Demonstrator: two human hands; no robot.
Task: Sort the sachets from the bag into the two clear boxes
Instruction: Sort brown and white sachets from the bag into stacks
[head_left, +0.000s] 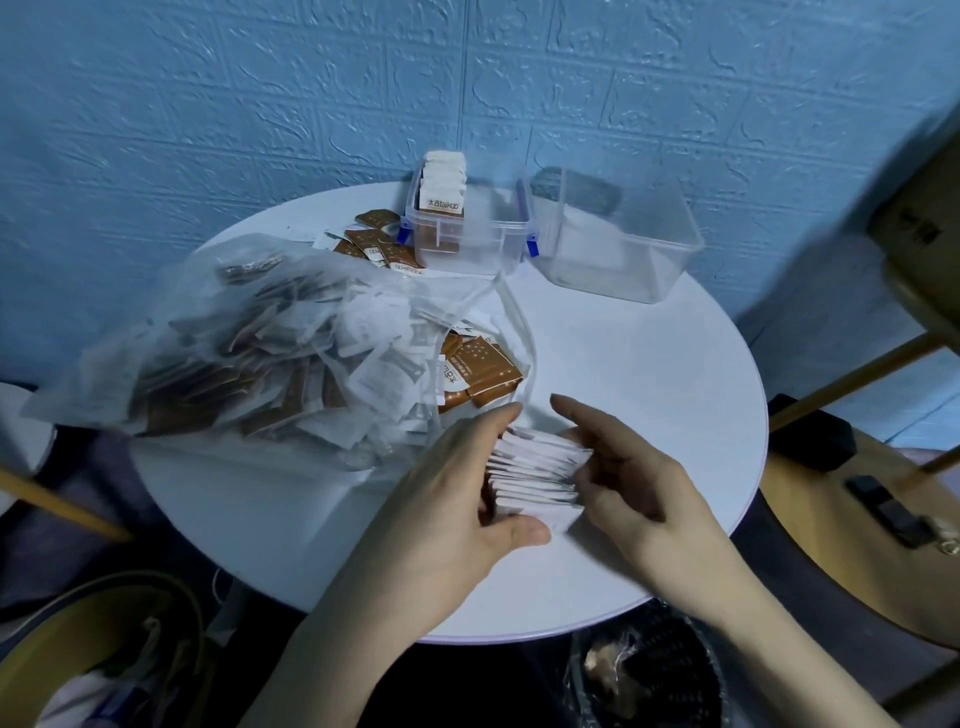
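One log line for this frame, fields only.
hands: left hand and right hand hold stack of white paper sachets | right clear plastic box: empty

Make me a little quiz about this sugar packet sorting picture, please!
1. True or false: the right clear box has no sachets in it.
2. What do both hands hold between them? A) a stack of white sachets B) a spoon C) the lid
3. What colour are the loose sachets left of the blue-latched box?

Key: 1 true; 2 A, with the left hand and right hand squeezing the stack from either side; 3 brown.
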